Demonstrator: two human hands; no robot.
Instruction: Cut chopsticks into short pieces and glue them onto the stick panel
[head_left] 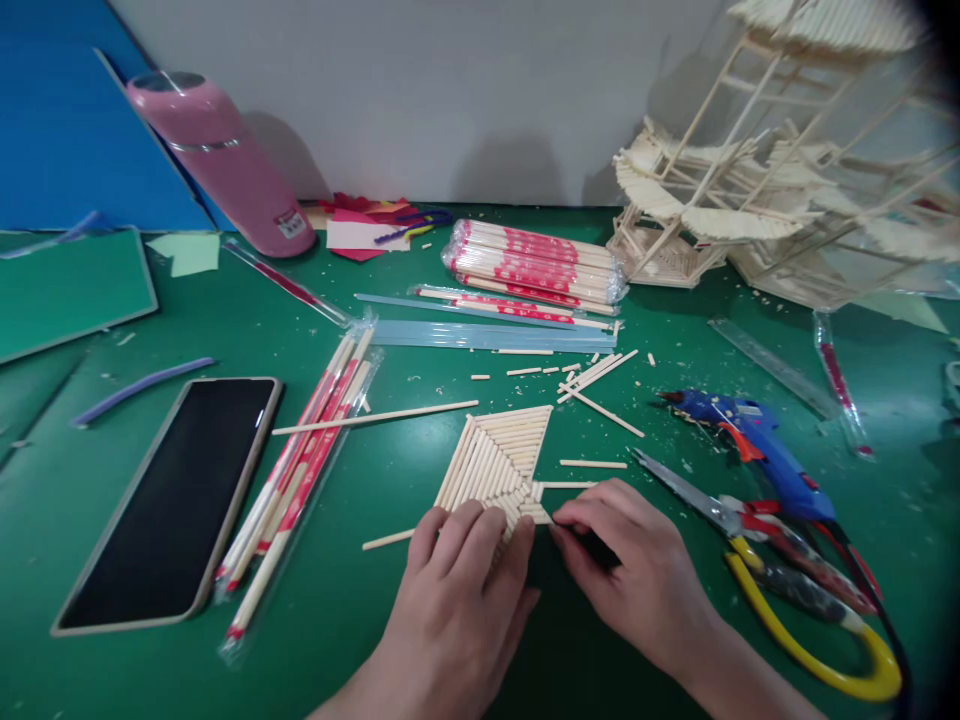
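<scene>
Stick panel (499, 455) mid-worktop (420, 640), phone (176, 500) far left, wrapped chopsticks (300, 480) between them, glue gun (757, 445) and cutters (780, 570) right, stick model (787, 180) behind right.

Stick panel (499, 458) at frame centre: pale bare wood, matt, ribbed. Table (420, 620): green matt mat, smooth, dusted with wood crumbs. Phone (176, 495) lower left: glossy black glass, dull metallic-looking rim. Flask (225, 165) upper left: pink, satin sheen, shiny metal band. Chopstick packs (536, 262) upper centre: clear glossy plastic wrap over light wood. Glue gun (757, 445) right: blue plastic, semi-gloss. Scissors (780, 580) lower right: grey metal blades, yellow glossy plastic handle. Stick model (780, 190) upper right: raw matt wood.
</scene>
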